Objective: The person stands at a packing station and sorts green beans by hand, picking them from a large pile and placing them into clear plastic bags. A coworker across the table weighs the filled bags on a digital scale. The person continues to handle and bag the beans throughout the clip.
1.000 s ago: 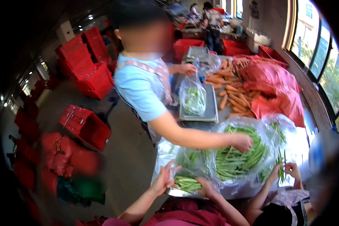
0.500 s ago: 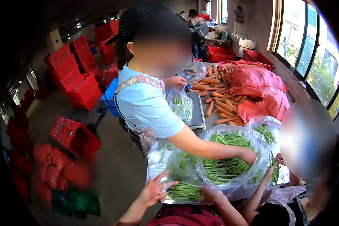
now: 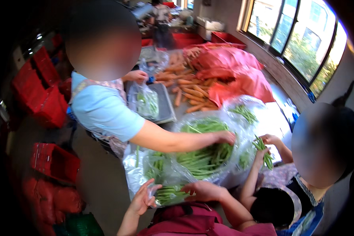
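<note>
My left hand (image 3: 141, 199) is at the near edge of the table, a clear plastic bag (image 3: 153, 190) caught between its fingers and thumb. Just right of it lies a bundle of long green beans (image 3: 170, 194), partly wrapped by clear film. At the bundle's right end is my right hand (image 3: 203, 191), fingers bent and apart, with nothing plainly gripped. Beyond both hands a large clear bag spreads around a heap of green beans (image 3: 202, 160). A co-worker in light blue reaches a hand (image 3: 225, 137) into that heap.
A scale (image 3: 165, 103) carries a bagged portion of beans (image 3: 147, 104). Carrots (image 3: 194, 92) and pink-red sacks (image 3: 240, 74) lie farther back. On the right, another co-worker holds beans (image 3: 262, 151). Red crates (image 3: 55, 162) stand on the floor at left.
The view has swung right, so the scene sits farther left. My right hand has shifted up from the bundle's end and its fingers have loosened; my left hand still has the bag.
</note>
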A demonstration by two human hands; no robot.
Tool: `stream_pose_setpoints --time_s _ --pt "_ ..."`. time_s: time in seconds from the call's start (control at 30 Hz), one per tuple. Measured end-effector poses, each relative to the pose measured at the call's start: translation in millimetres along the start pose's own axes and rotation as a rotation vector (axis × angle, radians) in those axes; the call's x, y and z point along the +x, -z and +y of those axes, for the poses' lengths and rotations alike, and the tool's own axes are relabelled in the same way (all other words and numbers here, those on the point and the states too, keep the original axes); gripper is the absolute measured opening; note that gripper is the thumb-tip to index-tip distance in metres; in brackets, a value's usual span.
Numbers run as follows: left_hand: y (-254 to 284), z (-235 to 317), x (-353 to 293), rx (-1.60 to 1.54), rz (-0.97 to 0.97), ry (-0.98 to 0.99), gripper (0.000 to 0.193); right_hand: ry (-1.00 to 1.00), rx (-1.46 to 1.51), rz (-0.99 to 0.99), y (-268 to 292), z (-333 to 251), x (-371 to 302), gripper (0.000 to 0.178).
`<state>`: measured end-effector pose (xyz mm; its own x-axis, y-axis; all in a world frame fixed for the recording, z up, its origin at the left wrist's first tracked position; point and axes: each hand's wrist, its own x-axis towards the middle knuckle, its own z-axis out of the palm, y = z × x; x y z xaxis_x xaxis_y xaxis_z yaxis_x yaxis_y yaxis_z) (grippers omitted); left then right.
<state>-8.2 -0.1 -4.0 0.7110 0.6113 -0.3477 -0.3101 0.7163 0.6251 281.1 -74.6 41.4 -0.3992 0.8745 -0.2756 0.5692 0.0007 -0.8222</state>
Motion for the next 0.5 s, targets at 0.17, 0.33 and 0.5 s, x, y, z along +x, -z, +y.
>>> stream_pose_setpoints --time_s 0.17,0.33,0.5 --pt "-9.5 1.3 -2.8 0.05 -0.005 -0.033 0.053 -0.185 -0.171 0.548 65.4 25.9 -25.0 0.012" --pt "-14.2 -1.0 1.7 0.067 -0.035 -0.012 0.053 -0.23 -0.407 0.406 54.8 126.2 22.6 0.044" --pt "-15.8 -2.1 -1.8 0.084 -0.025 -0.038 0.051 -0.296 -0.451 0.208 43.6 140.9 58.1 0.078"
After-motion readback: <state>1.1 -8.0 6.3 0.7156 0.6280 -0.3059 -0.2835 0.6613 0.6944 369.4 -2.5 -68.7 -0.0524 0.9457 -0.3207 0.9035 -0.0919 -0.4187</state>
